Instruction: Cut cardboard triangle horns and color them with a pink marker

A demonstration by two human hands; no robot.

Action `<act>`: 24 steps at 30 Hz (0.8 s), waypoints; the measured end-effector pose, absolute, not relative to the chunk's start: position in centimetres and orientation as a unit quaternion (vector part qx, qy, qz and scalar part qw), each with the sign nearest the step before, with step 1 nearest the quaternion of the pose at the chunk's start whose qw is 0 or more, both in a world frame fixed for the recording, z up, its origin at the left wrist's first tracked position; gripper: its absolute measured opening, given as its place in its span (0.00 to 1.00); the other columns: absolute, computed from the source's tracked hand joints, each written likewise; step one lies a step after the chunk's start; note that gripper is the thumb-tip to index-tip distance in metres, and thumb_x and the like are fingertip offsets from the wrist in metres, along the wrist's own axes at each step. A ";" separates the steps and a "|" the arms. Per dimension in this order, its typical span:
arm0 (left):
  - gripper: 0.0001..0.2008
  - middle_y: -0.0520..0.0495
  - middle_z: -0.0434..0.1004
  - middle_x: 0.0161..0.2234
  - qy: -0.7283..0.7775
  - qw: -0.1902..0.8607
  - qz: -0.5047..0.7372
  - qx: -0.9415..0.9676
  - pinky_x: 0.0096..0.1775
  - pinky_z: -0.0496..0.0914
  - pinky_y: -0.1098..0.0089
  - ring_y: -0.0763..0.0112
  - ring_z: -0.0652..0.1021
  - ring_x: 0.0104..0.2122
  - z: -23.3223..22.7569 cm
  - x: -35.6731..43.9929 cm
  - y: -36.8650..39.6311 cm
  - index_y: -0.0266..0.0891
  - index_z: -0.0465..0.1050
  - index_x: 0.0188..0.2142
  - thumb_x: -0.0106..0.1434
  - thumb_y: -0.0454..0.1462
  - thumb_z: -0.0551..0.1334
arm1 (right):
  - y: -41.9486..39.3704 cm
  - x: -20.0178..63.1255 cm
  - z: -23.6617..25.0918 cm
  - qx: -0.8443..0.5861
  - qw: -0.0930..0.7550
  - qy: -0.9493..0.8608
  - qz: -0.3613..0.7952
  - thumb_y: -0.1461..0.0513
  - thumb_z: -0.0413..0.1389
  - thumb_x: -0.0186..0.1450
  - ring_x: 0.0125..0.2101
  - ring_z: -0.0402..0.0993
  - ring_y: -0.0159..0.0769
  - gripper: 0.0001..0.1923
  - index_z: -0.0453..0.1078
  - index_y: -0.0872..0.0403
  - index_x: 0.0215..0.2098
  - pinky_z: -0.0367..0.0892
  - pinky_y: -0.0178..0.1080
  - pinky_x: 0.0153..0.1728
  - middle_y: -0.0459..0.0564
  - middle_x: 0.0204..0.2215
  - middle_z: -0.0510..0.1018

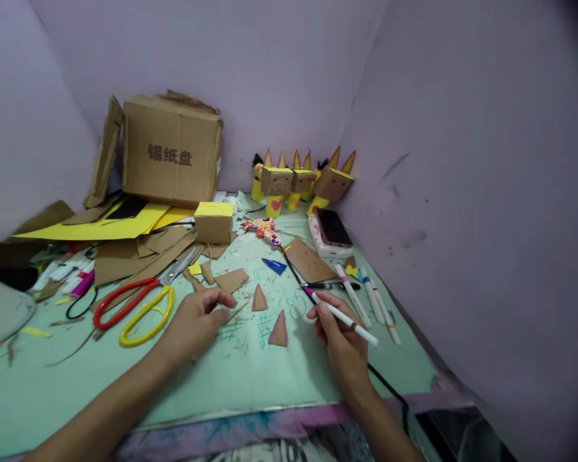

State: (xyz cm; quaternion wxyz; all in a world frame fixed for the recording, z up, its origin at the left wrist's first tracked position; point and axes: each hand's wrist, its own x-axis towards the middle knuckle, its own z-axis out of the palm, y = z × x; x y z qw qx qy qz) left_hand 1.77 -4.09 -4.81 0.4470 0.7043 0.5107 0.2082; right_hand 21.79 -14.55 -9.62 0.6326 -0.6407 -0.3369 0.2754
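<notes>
My right hand point(340, 340) is closed round a white marker pen point(343, 316) with a pink tip end that points up and left. Resting on the table, my left hand point(197, 321) has curled fingers, with a gap between thumb and forefinger. A thin sliver of cardboard point(241, 309) lies by its fingertips. Between my hands are two small cardboard triangles, a plain brown one with reddish edges point(259, 298) and a nearer one edged in pink point(279, 330). Large scissors point(147, 298) with red and yellow handles lie open left of my left hand.
A flowery glue gun point(264, 230) trails a black cable past my right hand. Several markers point(354, 298), a black pen point(330, 286) and a phone point(334, 227) lie right. Behind stand cardboard figures point(332, 184), a small box point(213, 226) and a large carton point(171, 170). Cardboard scraps point(120, 260) cover the left.
</notes>
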 end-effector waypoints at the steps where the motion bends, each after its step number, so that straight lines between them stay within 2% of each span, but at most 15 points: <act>1: 0.08 0.54 0.67 0.21 0.496 0.517 0.213 0.663 0.25 0.60 0.73 0.73 0.68 0.23 -4.8 1.7 -3.8 0.37 0.70 0.30 0.47 0.34 0.58 | -14.6 21.8 -9.6 -0.637 0.637 -0.334 0.276 0.54 0.53 0.62 0.21 0.61 0.28 0.16 0.68 0.53 0.44 0.56 0.31 0.20 0.44 0.25 0.72; 3: 0.10 0.54 0.68 0.24 0.449 0.625 0.231 0.595 0.27 0.62 0.74 0.74 0.69 0.25 -4.8 1.8 -3.6 0.36 0.70 0.31 0.45 0.32 0.59 | -14.6 21.7 -9.6 -0.634 0.643 -0.325 0.280 0.53 0.53 0.61 0.20 0.61 0.28 0.17 0.68 0.55 0.44 0.56 0.32 0.20 0.44 0.24 0.72; 5: 0.10 0.52 0.70 0.25 0.411 0.675 0.242 0.563 0.31 0.64 0.73 0.74 0.71 0.27 -5.0 1.8 -3.8 0.34 0.70 0.31 0.46 0.32 0.61 | -14.6 21.6 -9.6 -0.633 0.645 -0.323 0.281 0.53 0.53 0.60 0.20 0.61 0.29 0.18 0.69 0.56 0.43 0.56 0.32 0.20 0.44 0.23 0.72; 7: 0.09 0.51 0.71 0.25 0.395 0.691 0.239 0.556 0.31 0.66 0.72 0.74 0.72 0.25 -5.3 1.7 -4.1 0.33 0.69 0.31 0.49 0.35 0.62 | -14.5 21.6 -9.6 -0.630 0.645 -0.330 0.279 0.54 0.54 0.60 0.19 0.61 0.29 0.17 0.70 0.57 0.42 0.56 0.32 0.19 0.44 0.21 0.72; 10: 0.13 0.48 0.73 0.29 0.388 0.692 0.235 0.561 0.29 0.67 0.70 0.74 0.73 0.24 -5.9 1.5 -4.4 0.33 0.67 0.36 0.49 0.35 0.62 | -14.5 21.7 -9.7 -0.623 0.648 -0.341 0.273 0.54 0.54 0.60 0.20 0.62 0.30 0.16 0.71 0.57 0.41 0.56 0.33 0.19 0.44 0.21 0.72; 13: 0.15 0.49 0.72 0.28 0.396 0.675 0.229 0.578 0.22 0.65 0.72 0.75 0.71 0.20 -6.4 1.4 -4.3 0.34 0.66 0.38 0.49 0.37 0.61 | -14.8 21.8 -10.1 -0.623 0.648 -0.351 0.262 0.55 0.54 0.60 0.20 0.63 0.30 0.14 0.72 0.56 0.38 0.57 0.33 0.19 0.45 0.21 0.73; 15: 0.10 0.53 0.68 0.22 0.430 0.615 0.232 0.619 0.19 0.61 0.74 0.77 0.67 0.18 -6.4 1.3 -4.1 0.35 0.68 0.34 0.53 0.37 0.58 | -14.9 21.9 -10.1 -0.625 0.645 -0.360 0.254 0.55 0.53 0.61 0.20 0.63 0.30 0.14 0.72 0.57 0.38 0.57 0.33 0.19 0.46 0.21 0.72; 17: 0.08 0.53 0.68 0.21 0.460 0.497 0.246 0.694 0.22 0.62 0.73 0.75 0.67 0.19 -6.3 1.2 -4.2 0.36 0.70 0.31 0.56 0.37 0.55 | -14.8 21.9 -9.8 -0.626 0.638 -0.371 0.252 0.55 0.53 0.61 0.20 0.63 0.30 0.14 0.72 0.57 0.37 0.57 0.33 0.18 0.46 0.21 0.72; 21: 0.14 0.46 0.75 0.33 0.356 0.226 0.278 0.863 0.36 0.69 0.68 0.68 0.74 0.33 -7.0 1.4 -5.6 0.38 0.72 0.34 0.57 0.29 0.49 | -13.1 22.0 -7.8 -0.616 0.605 -0.415 0.287 0.55 0.54 0.61 0.20 0.64 0.30 0.14 0.72 0.57 0.38 0.59 0.33 0.19 0.46 0.21 0.73; 24: 0.19 0.41 0.76 0.38 0.256 0.045 0.299 0.918 0.34 0.71 0.66 0.63 0.75 0.34 -8.0 2.5 -7.3 0.36 0.70 0.37 0.49 0.25 0.48 | -10.7 22.1 -6.1 -0.573 0.613 -0.440 0.321 0.56 0.54 0.61 0.18 0.63 0.28 0.13 0.73 0.56 0.36 0.57 0.31 0.17 0.45 0.20 0.72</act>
